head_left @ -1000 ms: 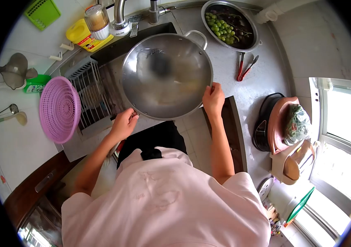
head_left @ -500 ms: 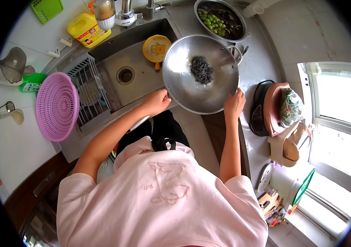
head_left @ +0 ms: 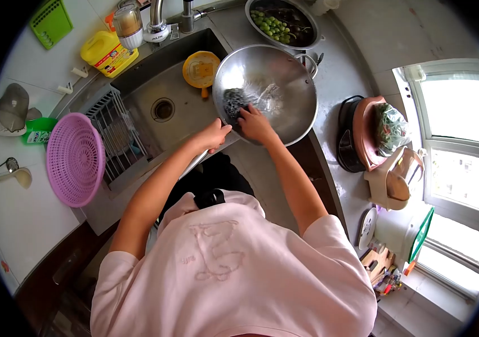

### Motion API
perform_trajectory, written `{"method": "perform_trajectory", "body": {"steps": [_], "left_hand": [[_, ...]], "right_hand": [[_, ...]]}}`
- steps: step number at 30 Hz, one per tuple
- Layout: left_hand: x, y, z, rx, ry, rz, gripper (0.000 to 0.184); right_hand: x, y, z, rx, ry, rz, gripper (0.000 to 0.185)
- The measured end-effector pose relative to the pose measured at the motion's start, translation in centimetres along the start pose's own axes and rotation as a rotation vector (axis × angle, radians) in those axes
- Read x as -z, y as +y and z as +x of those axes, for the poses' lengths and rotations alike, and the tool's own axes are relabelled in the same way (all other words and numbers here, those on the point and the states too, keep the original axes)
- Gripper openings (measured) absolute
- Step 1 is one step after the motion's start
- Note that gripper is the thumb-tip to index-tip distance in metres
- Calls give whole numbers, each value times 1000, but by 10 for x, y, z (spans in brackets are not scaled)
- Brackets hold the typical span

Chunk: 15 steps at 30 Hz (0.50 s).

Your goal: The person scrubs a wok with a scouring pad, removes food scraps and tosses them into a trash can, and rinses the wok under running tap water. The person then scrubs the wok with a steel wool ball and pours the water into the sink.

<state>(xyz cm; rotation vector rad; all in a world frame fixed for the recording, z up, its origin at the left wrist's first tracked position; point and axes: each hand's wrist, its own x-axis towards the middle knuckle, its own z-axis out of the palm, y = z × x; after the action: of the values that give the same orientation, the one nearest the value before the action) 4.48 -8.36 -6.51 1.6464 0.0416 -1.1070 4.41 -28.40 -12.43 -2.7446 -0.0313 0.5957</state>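
Observation:
A wide steel wok (head_left: 298,98) is tipped over the counter edge beside the sink, with a little water glinting inside. My left hand (head_left: 212,136) is wrapped round the wok's handle at its near left side. Inside the wok, my right hand (head_left: 258,124) has its fingers on a dark steel wool scrubber (head_left: 235,102), pressed against the left part of the inner wall. The fingertips are partly hidden by the scrubber and the hand itself.
Left of the wok is the sink (head_left: 149,132) with a yellow strainer (head_left: 200,68) and a dish rack (head_left: 117,126). A purple basket (head_left: 75,160) stands farther left. Behind the wok is a bowl of grapes (head_left: 273,25). A brown pot (head_left: 366,132) sits to the right.
My right hand has left the wok's right rim and moved into the wok onto the scrubber. The scrubber has shifted from the middle to the left. My left hand stays at the handle.

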Motion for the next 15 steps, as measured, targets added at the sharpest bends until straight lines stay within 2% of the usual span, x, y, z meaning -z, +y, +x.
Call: {"method": "perform_trajectory", "body": {"steps": [2, 4, 6, 9, 12, 13, 15], "left_hand": [[-3, -1, 4, -25, 66, 143, 32], [-2, -1, 8, -42, 103, 223, 33], [-1, -5, 11, -45, 89, 242, 36], [-1, -7, 15, -28, 114, 251, 40], [-1, -5, 15, 37, 113, 155, 40], [-1, -5, 14, 53, 98, 137, 39], [1, -2, 14, 88, 77, 104, 39]], "right_hand": [[-13, -13, 32, 108, 137, 73, 51], [18, -31, 53, -38, 166, -62, 48], [22, -8, 75, -106, 410, -137, 44], [52, 20, 55, -222, 409, -268, 43], [51, 45, 20, -214, 210, -350, 47], [44, 42, 4, -164, 247, -317, 39], [37, 22, -6, -178, 100, -139, 34]]}}
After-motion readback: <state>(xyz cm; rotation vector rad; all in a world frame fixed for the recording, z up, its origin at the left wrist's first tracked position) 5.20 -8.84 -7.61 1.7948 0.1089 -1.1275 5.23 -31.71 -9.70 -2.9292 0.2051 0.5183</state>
